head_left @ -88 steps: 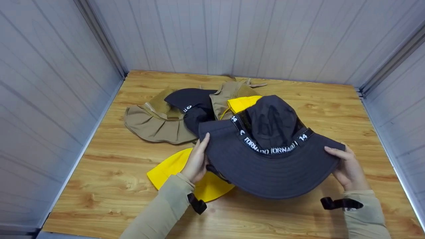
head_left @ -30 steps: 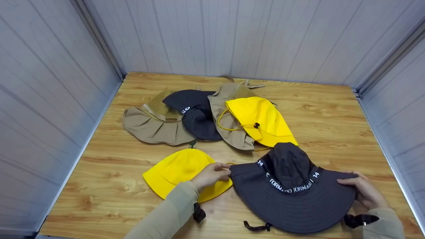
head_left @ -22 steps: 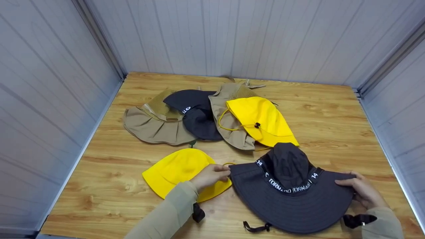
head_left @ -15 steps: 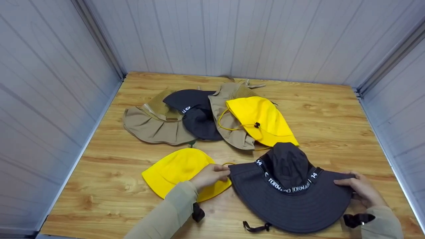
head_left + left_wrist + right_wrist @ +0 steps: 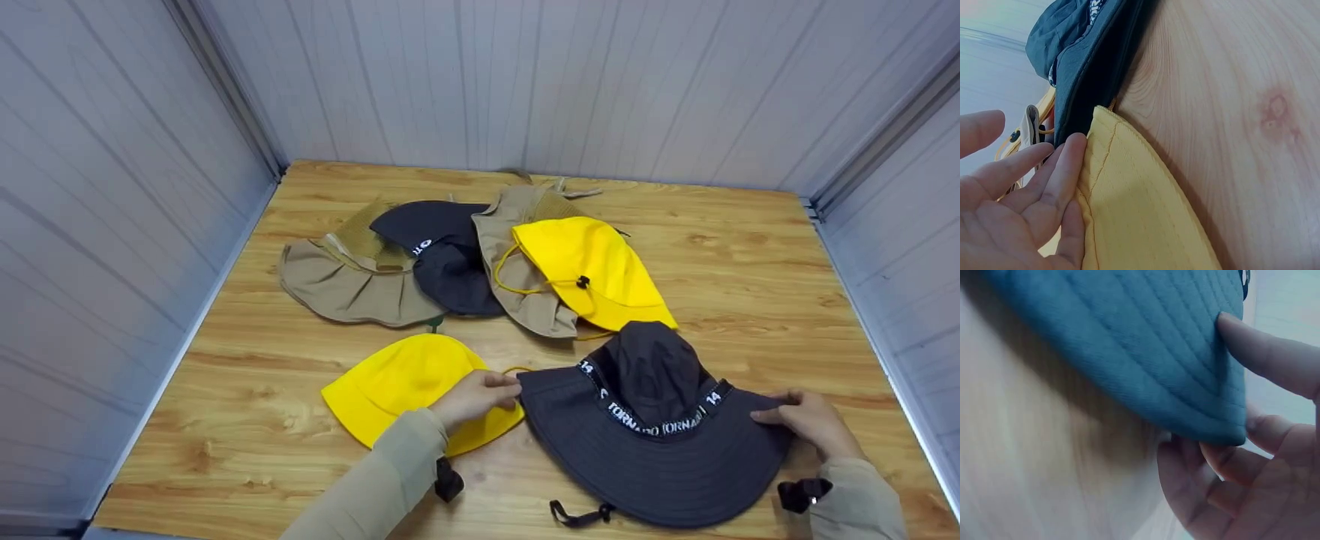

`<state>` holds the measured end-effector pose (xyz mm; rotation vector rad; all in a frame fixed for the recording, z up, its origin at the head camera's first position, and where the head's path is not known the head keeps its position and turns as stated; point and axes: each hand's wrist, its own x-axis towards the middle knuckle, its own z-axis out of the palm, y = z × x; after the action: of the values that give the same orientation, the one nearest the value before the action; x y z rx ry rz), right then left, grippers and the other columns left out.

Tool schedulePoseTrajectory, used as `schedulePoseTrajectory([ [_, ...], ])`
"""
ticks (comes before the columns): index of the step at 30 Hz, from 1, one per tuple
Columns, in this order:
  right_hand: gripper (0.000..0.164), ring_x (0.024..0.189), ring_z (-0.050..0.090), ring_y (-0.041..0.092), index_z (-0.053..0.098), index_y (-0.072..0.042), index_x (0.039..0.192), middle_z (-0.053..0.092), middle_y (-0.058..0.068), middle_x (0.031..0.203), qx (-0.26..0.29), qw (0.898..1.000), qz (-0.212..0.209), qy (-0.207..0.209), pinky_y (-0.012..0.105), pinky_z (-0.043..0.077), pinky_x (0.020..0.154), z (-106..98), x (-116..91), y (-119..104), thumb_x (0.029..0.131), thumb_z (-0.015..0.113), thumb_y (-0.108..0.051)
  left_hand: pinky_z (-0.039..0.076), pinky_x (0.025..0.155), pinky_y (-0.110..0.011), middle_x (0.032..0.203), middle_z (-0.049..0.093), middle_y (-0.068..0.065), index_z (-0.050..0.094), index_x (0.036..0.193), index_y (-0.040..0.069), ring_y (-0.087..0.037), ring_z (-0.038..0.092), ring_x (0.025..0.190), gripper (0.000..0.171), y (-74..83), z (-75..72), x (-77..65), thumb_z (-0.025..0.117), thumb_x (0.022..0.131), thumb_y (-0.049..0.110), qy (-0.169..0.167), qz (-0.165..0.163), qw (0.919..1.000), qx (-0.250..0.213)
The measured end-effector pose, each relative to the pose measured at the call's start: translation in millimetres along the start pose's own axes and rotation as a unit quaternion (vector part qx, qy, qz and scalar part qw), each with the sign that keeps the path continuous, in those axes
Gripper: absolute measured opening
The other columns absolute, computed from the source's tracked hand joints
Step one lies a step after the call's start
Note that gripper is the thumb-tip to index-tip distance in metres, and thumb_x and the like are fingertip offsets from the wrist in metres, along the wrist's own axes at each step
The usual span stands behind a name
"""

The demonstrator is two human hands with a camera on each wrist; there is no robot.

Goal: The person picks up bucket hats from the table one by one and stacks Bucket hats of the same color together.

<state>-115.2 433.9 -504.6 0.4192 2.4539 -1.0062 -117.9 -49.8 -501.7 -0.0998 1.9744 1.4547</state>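
A dark grey wide-brimmed sun hat with a lettered "TORNADO" band lies at the front right of the table. My right hand pinches its right brim edge; in the right wrist view the thumb is on top and fingers are underneath. My left hand is at the brim's left corner, over a yellow bucket hat. In the left wrist view its thumb stands apart, and the loosely extended fingers reach the dark brim's edge beside the yellow hat.
Behind, overlapping hats lie in a row: a tan ruffled hat, another dark hat, a second tan hat and a yellow bucket hat with a cord. Panel walls border the wooden table.
The dark sun hat has come down toward the front right, uncovering the yellow hat behind. My left hand has let go of its brim. Lately the right hand has shifted slightly left.
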Motion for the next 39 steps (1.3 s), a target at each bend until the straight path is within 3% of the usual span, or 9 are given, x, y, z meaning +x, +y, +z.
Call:
schedulePoseTrajectory([
  [9, 0.060, 0.108, 0.056, 0.051, 0.053, 0.018, 0.120, 0.057, 0.039, 0.120, -0.092, 0.994, -0.051, 0.020, 0.054, 0.046, 0.092, 0.2, 0.8, -11.2, 0.082, 0.077, -0.023, 0.031, 0.117, -0.052, 0.119, 0.070, -0.013, 0.060, 0.134, 0.002, -0.026, 0.066, 0.111, 0.042, -0.9, -0.4, 0.9, 0.057, 0.101, 0.029, -0.001, 0.002, 1.0000, -0.005],
  [15, 0.062, 0.111, 0.054, 0.056, 0.052, 0.017, 0.123, 0.054, 0.041, 0.124, -0.139, 0.988, -0.062, 0.001, 0.059, 0.046, 0.092, -1.0, 3.5, -27.4, 0.080, 0.076, -0.021, 0.030, 0.117, -0.052, 0.118, 0.070, -0.013, 0.060, 0.134, 0.002, -0.026, 0.066, 0.112, 0.042, -2.1, -0.2, 1.0, 0.057, 0.101, 0.029, -0.003, -0.001, 0.9999, -0.011],
  [21, 0.062, 0.103, 0.059, 0.052, 0.052, 0.018, 0.119, 0.055, 0.043, 0.120, -0.165, 0.983, -0.068, -0.030, 0.054, 0.051, 0.087, -1.6, 5.2, -38.2, 0.078, 0.077, -0.019, 0.029, 0.117, -0.052, 0.119, 0.070, -0.013, 0.059, 0.134, 0.002, -0.027, 0.065, 0.112, 0.044, -2.7, -0.2, 0.0, 0.057, 0.101, 0.030, -0.006, 0.002, 0.9999, -0.016],
  [29, 0.043, 0.086, 0.065, 0.033, 0.060, 0.011, 0.102, 0.065, 0.032, 0.101, -0.173, 0.980, -0.088, -0.033, 0.034, 0.050, 0.068, -4.6, 5.0, -36.7, 0.076, 0.079, -0.017, 0.030, 0.117, -0.053, 0.123, 0.068, -0.014, 0.058, 0.135, 0.000, -0.027, 0.065, 0.112, 0.043, -1.8, -0.2, -2.6, 0.056, 0.101, 0.028, -0.004, 0.011, 0.9996, -0.025],
  [36, 0.038, 0.078, 0.059, 0.026, 0.060, 0.009, 0.098, 0.064, 0.017, 0.087, -0.186, 0.977, -0.094, -0.050, 0.033, 0.046, 0.065, -6.8, 3.5, -38.8, 0.074, 0.079, -0.014, 0.031, 0.116, -0.052, 0.120, 0.069, -0.014, 0.060, 0.133, 0.000, -0.026, 0.066, 0.110, 0.042, -2.6, 0.4, -1.6, 0.057, 0.101, 0.027, -0.005, 0.017, 0.9996, -0.022],
  [39, 0.039, 0.080, 0.059, 0.028, 0.060, 0.011, 0.101, 0.064, 0.019, 0.088, -0.207, 0.970, -0.101, -0.072, 0.036, 0.049, 0.067, -8.6, 3.7, -42.0, 0.075, 0.077, -0.013, 0.032, 0.116, -0.052, 0.121, 0.069, -0.013, 0.060, 0.133, 0.001, -0.026, 0.065, 0.110, 0.042, -2.8, 0.8, -1.5, 0.057, 0.101, 0.027, -0.006, 0.015, 0.9996, -0.023],
])
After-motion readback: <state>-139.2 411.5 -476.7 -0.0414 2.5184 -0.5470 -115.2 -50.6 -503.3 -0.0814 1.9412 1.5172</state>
